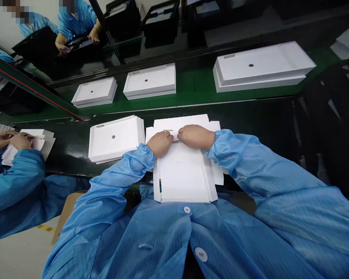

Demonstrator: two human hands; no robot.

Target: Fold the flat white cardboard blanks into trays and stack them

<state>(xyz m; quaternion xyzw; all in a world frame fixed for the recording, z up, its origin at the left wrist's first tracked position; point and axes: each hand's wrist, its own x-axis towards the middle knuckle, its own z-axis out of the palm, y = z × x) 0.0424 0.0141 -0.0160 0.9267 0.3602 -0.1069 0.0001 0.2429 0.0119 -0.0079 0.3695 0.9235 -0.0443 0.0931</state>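
In front of me lies a partly folded white cardboard box (186, 174), its near end reaching over the table edge against my coat. More flat white card (189, 121) spreads out under and beyond it. My left hand (160, 144) is closed, with its fingers curled on the box's far edge. Close beside it, my right hand (195, 136) is closed on the same edge, knuckles up. A narrow slot shows just past my fingertips, which are themselves mostly hidden. To the left rests a stack of folded white trays (116, 135) with a round hole.
Along the green conveyor belt (194, 99) stand white trays at left (94, 91), middle (151, 79) and right (261, 64). A co-worker's hands (20, 140) hold white card at far left. Across the line, other people sit by black bins (159, 19). Dark material (331, 116) borders the right.
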